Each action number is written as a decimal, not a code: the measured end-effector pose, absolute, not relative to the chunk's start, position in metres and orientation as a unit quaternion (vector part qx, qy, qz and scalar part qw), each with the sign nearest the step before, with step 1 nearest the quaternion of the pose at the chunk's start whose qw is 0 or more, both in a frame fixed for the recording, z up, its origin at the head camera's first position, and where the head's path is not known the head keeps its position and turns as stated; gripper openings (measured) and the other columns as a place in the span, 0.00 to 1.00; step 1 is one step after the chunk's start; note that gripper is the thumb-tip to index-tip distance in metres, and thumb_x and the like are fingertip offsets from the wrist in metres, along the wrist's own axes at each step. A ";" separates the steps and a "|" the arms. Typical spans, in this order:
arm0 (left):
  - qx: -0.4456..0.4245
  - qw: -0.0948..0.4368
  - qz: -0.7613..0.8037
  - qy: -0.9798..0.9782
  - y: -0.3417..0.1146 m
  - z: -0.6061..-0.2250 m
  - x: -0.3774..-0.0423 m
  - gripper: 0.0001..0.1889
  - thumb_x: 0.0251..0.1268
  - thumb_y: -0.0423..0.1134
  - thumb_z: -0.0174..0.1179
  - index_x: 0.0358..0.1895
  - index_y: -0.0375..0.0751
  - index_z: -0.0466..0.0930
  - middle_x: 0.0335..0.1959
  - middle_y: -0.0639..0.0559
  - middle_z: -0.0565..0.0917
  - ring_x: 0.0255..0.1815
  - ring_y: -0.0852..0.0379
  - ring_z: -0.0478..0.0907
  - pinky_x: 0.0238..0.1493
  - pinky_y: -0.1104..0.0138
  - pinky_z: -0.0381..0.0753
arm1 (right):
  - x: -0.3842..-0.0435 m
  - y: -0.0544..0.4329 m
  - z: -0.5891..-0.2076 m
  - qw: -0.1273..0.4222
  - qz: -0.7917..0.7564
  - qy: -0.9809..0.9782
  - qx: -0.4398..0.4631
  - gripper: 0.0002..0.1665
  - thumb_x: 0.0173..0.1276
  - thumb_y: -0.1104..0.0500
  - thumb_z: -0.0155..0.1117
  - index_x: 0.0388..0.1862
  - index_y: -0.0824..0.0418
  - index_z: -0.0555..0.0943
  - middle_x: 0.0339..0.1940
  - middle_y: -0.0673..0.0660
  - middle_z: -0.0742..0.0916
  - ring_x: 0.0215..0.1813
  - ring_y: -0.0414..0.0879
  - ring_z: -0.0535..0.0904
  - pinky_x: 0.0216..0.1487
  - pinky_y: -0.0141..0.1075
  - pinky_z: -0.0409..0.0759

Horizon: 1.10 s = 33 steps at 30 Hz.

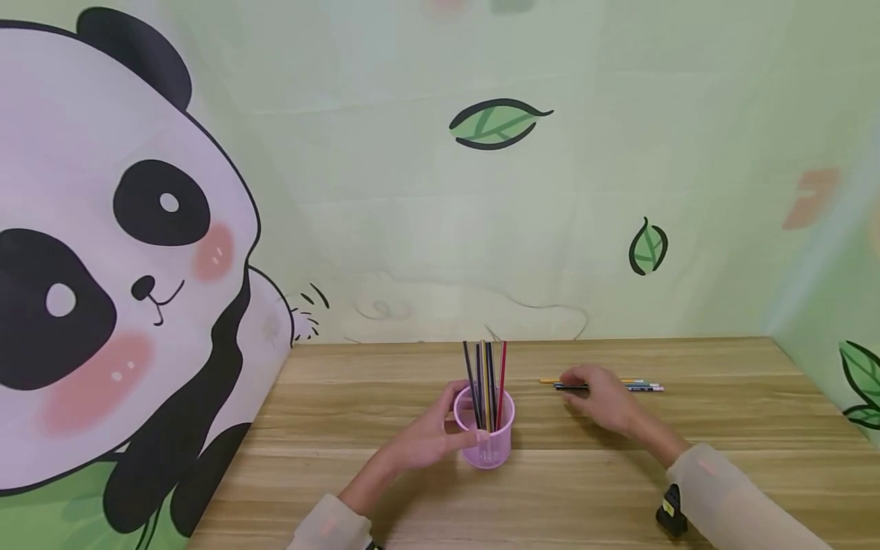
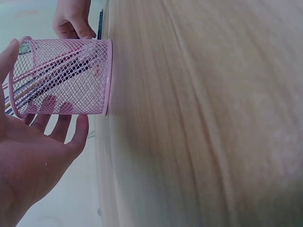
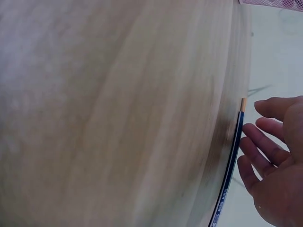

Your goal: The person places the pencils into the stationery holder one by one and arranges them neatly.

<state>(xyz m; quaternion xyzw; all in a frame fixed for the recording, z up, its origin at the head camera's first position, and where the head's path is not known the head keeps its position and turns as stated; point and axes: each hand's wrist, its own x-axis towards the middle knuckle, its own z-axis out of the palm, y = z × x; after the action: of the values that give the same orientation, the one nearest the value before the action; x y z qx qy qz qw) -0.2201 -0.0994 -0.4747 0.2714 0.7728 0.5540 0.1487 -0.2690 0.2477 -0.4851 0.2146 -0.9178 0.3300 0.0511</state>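
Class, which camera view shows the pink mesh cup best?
The left wrist view: the pink mesh cup appears large there, its wall visible from rim to base. The head view shows it smaller, from above, partly covered by the left hand. The right wrist view catches just a sliver at its upper right corner.

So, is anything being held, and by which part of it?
The left grip holds the pink mesh cup around its side, with the thumb near the rim. The right grip seems empty, its fingers beside the pencils.
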 end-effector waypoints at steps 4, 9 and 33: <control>0.269 0.147 0.552 0.776 -0.099 -0.474 -0.219 0.41 0.72 0.46 0.70 0.81 0.49 0.55 0.73 0.44 0.72 0.72 0.44 0.73 0.72 0.54 0.76 | -0.269 0.247 -0.487 0.060 0.324 -0.918 0.221 0.10 0.71 0.66 0.72 0.49 0.69 0.87 0.46 0.61 0.89 0.52 0.58 0.85 0.55 0.56 0.85; 0.270 0.146 0.554 0.774 -0.099 -0.474 -0.220 0.41 0.72 0.45 0.70 0.81 0.48 0.56 0.73 0.44 0.72 0.73 0.44 0.72 0.73 0.52 0.75 | -0.271 0.246 -0.488 0.064 0.316 -0.919 0.229 0.09 0.70 0.67 0.72 0.47 0.69 0.87 0.44 0.59 0.89 0.50 0.56 0.85 0.53 0.54 0.85; 0.268 0.149 0.554 0.774 -0.099 -0.476 -0.219 0.40 0.72 0.44 0.70 0.80 0.50 0.56 0.72 0.46 0.73 0.71 0.45 0.74 0.71 0.56 0.76 | -0.271 0.243 -0.494 0.075 0.236 -0.932 0.266 0.09 0.69 0.70 0.72 0.34 0.58 0.83 0.31 0.47 0.79 0.34 0.40 0.74 0.36 0.38 0.78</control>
<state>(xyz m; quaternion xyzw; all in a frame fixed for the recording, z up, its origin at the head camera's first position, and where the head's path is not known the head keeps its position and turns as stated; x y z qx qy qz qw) -0.2186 -0.0995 -0.4756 0.2680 0.7738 0.5542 0.1492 -0.2707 0.2430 -0.4941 0.2659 -0.9317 0.2358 0.0755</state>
